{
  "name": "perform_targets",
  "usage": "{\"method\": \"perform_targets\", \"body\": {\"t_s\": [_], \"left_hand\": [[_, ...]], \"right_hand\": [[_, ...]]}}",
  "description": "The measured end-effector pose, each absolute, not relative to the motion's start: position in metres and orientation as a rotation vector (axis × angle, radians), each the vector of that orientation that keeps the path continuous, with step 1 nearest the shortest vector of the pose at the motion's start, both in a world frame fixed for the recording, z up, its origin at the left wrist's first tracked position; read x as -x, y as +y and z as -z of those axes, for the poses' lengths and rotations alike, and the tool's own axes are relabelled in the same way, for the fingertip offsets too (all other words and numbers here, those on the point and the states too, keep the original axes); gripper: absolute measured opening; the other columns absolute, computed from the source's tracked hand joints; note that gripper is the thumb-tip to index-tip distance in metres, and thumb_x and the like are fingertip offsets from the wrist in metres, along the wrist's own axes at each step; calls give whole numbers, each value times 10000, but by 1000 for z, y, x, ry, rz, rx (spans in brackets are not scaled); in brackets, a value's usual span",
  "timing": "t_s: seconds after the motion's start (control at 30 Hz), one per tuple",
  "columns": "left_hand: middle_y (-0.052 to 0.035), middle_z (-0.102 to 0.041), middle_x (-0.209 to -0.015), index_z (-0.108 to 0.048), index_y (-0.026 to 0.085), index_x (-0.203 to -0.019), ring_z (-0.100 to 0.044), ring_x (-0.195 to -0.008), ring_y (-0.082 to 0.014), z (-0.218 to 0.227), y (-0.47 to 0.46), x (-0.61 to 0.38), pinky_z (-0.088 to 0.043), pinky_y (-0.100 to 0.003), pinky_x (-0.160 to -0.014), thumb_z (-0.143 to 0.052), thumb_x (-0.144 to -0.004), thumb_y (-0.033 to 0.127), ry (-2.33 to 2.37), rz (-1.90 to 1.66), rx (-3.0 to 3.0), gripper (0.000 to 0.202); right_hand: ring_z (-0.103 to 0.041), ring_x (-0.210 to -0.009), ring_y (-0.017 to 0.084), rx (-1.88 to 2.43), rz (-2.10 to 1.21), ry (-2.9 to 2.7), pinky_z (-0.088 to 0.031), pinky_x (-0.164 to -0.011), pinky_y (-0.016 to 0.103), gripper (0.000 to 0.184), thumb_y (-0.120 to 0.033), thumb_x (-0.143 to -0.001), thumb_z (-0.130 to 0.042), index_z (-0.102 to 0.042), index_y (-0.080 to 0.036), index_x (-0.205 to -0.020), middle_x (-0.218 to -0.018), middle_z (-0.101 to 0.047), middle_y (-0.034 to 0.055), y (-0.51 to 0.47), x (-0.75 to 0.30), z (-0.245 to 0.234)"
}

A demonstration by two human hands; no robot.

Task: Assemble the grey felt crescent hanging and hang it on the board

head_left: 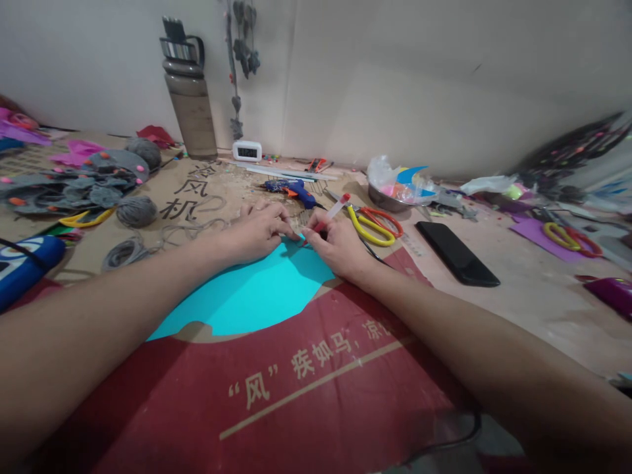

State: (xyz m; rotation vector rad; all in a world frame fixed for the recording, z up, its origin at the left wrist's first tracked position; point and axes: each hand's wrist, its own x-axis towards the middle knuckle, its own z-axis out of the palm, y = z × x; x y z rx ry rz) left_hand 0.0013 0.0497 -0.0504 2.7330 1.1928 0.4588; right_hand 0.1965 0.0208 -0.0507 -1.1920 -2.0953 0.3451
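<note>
A bright turquoise sheet of paper [251, 289] with a curved, cut-out outline lies on the red cardboard [316, 408]. My right hand [340, 243] is closed around a red pen [338, 207] with a clear barrel, its tip down at the sheet's far edge. Bent but apart, the fingers of my left hand [261, 230] rest on the far part of the same sheet, with the index finger close to the pen tip. The undersides of both hands are hidden.
Behind my hands lie a blue glue gun [293, 191] and yellow-handled scissors [372, 227]. A black phone [457, 253] is at the right. Grey yarn [137, 212] and felt pieces [74, 187] lie left. A tall bottle [190, 105] and a small clock [247, 151] stand by the wall.
</note>
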Motion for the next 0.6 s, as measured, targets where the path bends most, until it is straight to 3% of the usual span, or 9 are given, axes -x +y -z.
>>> {"method": "perform_targets", "body": {"t_s": [0.4,0.6], "left_hand": [[-9,-567,-1126,-723,328,-984,-421,-1126,-247,43,45,-3,-268,-490,-976,-442,-809,105,1198,-415,-2714,399],[-27,-564,-1127,-714,312,-1041,-422,-1116,-262,35,38,-2,-298,-511,-935,-366,-826,93,1175,-371,-2746,464]], "right_hand": [[-475,-548,124,1151,-468,-1859,-358,-566,268,184,-335,-877,-501,-492,-208,-744,-577,-524,-26,24,-200,56],[-520,-564,101,1112,-558,-1814,-406,-600,249,190,-359,-926,-448,-533,-190,-915,-736,-618,21,24,-204,49]]}}
